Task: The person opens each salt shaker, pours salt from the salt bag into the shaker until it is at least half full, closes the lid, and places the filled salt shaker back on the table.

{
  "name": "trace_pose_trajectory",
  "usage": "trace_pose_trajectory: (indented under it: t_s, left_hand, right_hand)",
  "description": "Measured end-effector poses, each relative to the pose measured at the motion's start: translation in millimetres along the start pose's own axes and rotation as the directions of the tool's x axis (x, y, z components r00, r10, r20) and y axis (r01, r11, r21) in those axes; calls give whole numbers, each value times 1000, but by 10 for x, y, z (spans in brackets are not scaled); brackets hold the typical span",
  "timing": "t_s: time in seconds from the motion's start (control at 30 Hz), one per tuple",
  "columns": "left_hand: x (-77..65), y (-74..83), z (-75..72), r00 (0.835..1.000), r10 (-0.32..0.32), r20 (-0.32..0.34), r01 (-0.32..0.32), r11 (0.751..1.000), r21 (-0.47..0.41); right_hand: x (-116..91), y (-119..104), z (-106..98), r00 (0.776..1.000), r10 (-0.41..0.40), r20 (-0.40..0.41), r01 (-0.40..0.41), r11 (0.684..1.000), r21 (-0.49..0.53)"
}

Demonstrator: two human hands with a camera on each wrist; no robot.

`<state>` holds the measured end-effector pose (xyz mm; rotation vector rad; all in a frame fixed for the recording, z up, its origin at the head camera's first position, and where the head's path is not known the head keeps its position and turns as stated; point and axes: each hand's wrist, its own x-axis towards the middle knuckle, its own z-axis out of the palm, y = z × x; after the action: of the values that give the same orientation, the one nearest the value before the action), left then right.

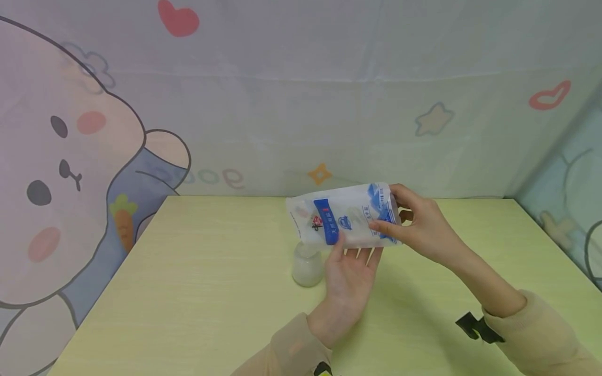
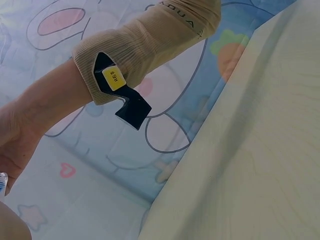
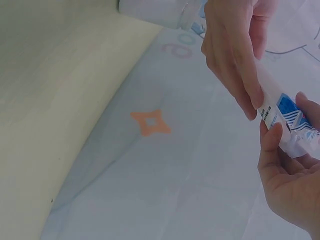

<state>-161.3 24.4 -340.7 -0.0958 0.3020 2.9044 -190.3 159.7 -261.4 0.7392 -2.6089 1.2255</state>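
A white plastic packet with blue print [image 1: 345,216] is held tilted above the table. My left hand [image 1: 348,282] supports it at its lower edge, thumb in front and fingers behind. At its right end, the right hand [image 1: 425,227] pinches the packet between thumb and fingers. Below the packet's left part stands a small glass jar [image 1: 307,267] with whitish content, its top partly covered. In the right wrist view, the packet [image 3: 272,95] shows edge-on between the two hands. Only a sliver of the packet [image 2: 3,182] appears in the left wrist view.
A pale wooden table [image 1: 211,282] lies under the hands. Behind it hangs a printed cloth [image 1: 301,115] with a cartoon animal. Dark straps sit at both sleeve cuffs [image 1: 512,305]. A dark cable [image 1: 588,250] curves at the right edge.
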Motion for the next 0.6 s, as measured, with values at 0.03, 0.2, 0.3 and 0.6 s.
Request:
trace_pose_trajectory:
  t_s: [0.03, 0.2, 0.3, 0.6]
  left_hand:
    - [1, -1, -2, 1000, 0, -1, 0, 1000, 2]
    - [-9, -8, -13, 1000, 3, -8, -3, 1000, 13]
    - [-22, -12, -25, 1000, -7, -7, 8, 1000, 23]
    - [-40, 5, -112, 999, -37, -18, 39, 988, 149]
  right_hand:
    - [-1, -1, -1, 1000, -1, 0, 1, 1000, -2]
    - [-20, 24, -7, 1000, 4, 2, -4, 1000, -5]
    - [-53, 75, -12, 1000, 7, 3, -7, 1000, 5]
    - [-209, 291, 38, 997, 81, 10, -82, 996, 36]
